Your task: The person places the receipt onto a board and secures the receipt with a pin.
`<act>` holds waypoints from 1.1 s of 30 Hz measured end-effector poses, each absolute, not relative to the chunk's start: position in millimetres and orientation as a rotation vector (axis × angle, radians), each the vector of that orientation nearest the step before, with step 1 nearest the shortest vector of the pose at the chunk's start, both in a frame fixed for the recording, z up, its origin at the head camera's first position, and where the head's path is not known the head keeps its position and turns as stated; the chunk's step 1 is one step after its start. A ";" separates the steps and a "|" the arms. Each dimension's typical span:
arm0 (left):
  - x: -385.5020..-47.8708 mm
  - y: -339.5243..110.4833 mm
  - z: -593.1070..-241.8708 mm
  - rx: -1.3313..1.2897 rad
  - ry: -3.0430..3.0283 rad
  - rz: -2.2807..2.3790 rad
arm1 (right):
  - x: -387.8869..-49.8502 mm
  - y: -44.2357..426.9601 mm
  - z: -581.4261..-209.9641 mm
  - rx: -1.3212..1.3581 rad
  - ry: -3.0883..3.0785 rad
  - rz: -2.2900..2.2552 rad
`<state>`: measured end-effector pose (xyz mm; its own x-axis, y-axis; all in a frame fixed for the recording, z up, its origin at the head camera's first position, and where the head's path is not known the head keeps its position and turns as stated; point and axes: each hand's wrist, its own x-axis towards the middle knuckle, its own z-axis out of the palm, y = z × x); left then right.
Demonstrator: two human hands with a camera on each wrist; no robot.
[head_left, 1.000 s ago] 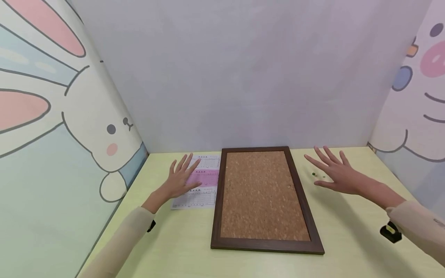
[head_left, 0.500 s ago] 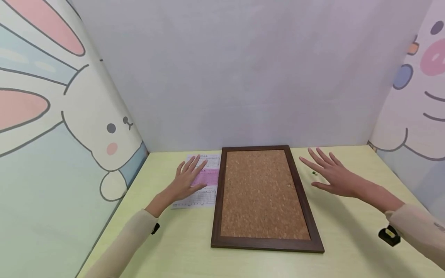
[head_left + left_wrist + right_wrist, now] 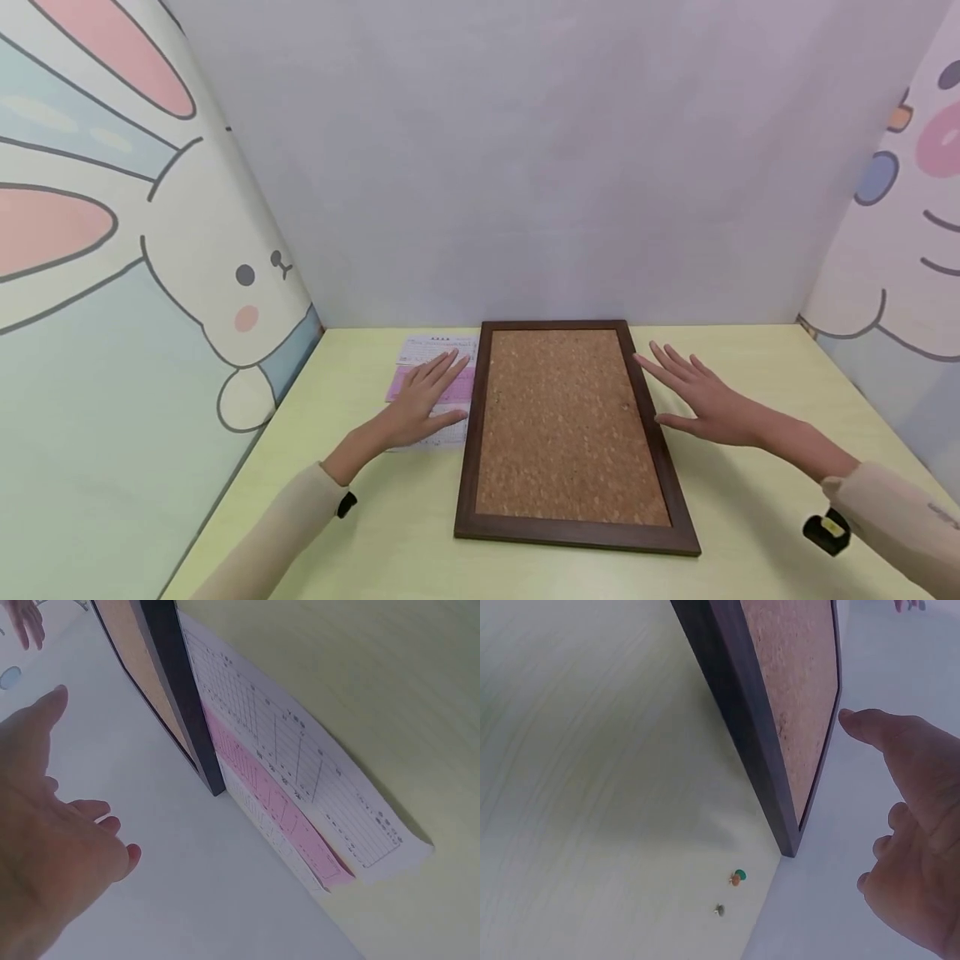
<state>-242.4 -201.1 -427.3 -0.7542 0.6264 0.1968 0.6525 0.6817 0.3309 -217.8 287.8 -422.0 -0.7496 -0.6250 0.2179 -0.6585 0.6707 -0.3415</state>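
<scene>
Left hand [image 3: 416,408] hung fingers apart near white-and-pink printed paper sheets [image 3: 266,799] | right hand [image 3: 705,402] hung fingers apart near dark-brown-framed rectangular corkboard [image 3: 562,425]

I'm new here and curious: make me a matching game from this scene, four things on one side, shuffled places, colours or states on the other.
1. Cork board
2. Paper slips
3. Tiny pins
4. Left hand

A. White and pink, printed
B. On the table, right of the board
C. Fingers extended, holding nothing
D. Brown, dark-framed

Pairs: 1-D, 2-A, 3-B, 4-C
</scene>
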 end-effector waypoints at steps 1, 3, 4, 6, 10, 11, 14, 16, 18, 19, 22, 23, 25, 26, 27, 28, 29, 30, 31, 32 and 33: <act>-241.0 -199.3 -426.6 -1.077 -2.822 -0.606 | -216.4 285.9 -421.7 1.075 -2.803 0.652; -239.0 -196.4 -426.3 -1.084 -2.821 -0.625 | -213.8 282.4 -420.7 1.076 -2.813 0.715; -238.3 -195.1 -426.2 -1.086 -2.821 -0.630 | -212.6 280.7 -419.7 1.078 -2.818 0.746; -236.6 -192.7 -425.7 -1.093 -2.826 -0.634 | -210.5 278.1 -418.1 1.087 -2.829 0.802; -234.8 -187.1 -425.2 -1.110 -2.841 -0.649 | -207.3 274.9 -415.4 1.085 -2.862 0.930; -234.5 -185.6 -424.8 -1.113 -2.846 -0.656 | -206.7 274.2 -414.8 1.070 -2.875 0.967; -233.7 -181.8 -425.3 -1.128 -2.851 -0.683 | -203.8 270.6 -413.6 1.008 -2.910 1.043; -232.6 -179.7 -425.8 -1.148 -2.839 -0.702 | -200.8 267.1 -414.1 0.978 -2.936 1.056; -231.3 -178.2 -427.1 -1.175 -2.825 -0.714 | -196.8 262.5 -416.0 0.976 -2.949 1.056; -230.3 -177.7 -427.3 -1.185 -2.822 -0.723 | -194.9 260.0 -417.3 0.985 -2.955 1.056; -228.1 -176.3 -428.1 -1.209 -2.816 -0.736 | -189.4 253.0 -420.7 1.013 -2.947 1.094; -227.6 -175.9 -428.4 -1.217 -2.815 -0.735 | -188.1 250.9 -421.4 1.021 -2.936 1.112; -227.2 -174.7 -429.4 -1.234 -2.808 -0.726 | -186.2 247.7 -422.0 1.024 -2.923 1.137; -226.9 -174.0 -429.7 -1.242 -2.806 -0.722 | -185.7 246.5 -422.1 1.027 -2.917 1.141; -226.9 -172.9 -430.4 -1.257 -2.798 -0.714 | -185.4 245.5 -422.1 1.028 -2.914 1.146; -226.9 -171.8 -430.8 -1.272 -2.795 -0.709 | -185.2 244.8 -422.1 1.027 -2.912 1.149; -226.8 -170.8 -431.2 -1.282 -2.791 -0.707 | -185.3 244.1 -422.1 1.027 -2.913 1.153; -226.7 -169.7 -431.4 -1.290 -2.789 -0.707 | -185.7 243.6 -422.4 1.029 -2.914 1.162; -226.3 -168.7 -431.3 -1.298 -2.788 -0.713 | -186.1 243.1 -422.7 1.032 -2.913 1.171; -225.9 -167.7 -431.3 -1.303 -2.788 -0.716 | -186.7 242.8 -423.3 1.039 -2.909 1.177; -225.6 -166.9 -431.7 -1.308 -2.788 -0.715 | -187.4 242.5 -424.0 1.042 -2.906 1.186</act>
